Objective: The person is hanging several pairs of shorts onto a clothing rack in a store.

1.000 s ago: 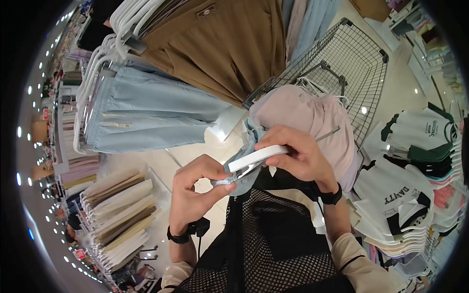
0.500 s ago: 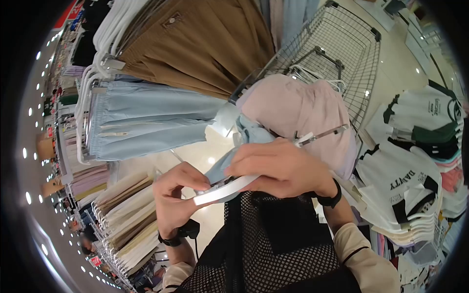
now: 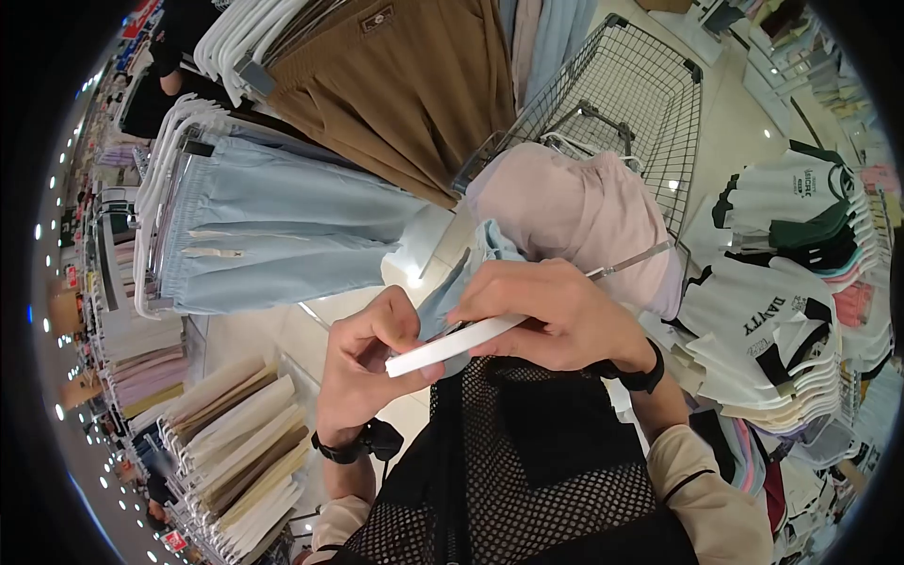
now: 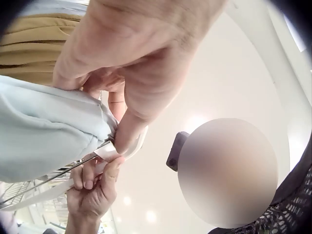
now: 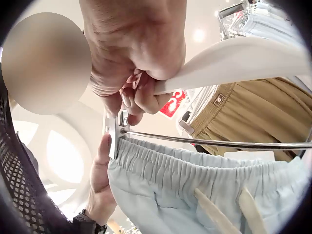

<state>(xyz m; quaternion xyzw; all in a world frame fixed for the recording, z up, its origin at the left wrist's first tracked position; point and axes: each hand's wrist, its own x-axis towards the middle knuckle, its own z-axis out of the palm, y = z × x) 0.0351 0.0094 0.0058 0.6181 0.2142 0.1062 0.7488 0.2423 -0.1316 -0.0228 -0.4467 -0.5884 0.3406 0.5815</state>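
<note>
A white clip hanger [image 3: 452, 350] with a thin metal bar [image 5: 209, 140] is between my two hands at chest height. My right hand [image 3: 551, 315] grips the hanger, its fingertips at a metal clip [image 5: 113, 134]. Light blue elastic-waist pants [image 5: 204, 180] with cream drawstrings hang below the bar. At the clip, my left hand [image 3: 363, 353] pinches the corner of their waistband. In the left wrist view, the left thumb lies right against the clip, with the blue fabric [image 4: 46, 129] under the fingers. Most of the pants are hidden behind the hands in the head view.
Pink pants [image 3: 574, 207] are draped at the near end of a wire cart [image 3: 650, 104]. Brown pants [image 3: 405, 85] and other light blue pants [image 3: 282, 235] hang on racks ahead and left. White shirts [image 3: 753, 311] hang at the right; folded-over trousers [image 3: 245, 452] at the lower left.
My right hand has moved left along the hanger toward the clip. The hanger has turned, its white side now facing me. The left hand stays at the hanger's left end.
</note>
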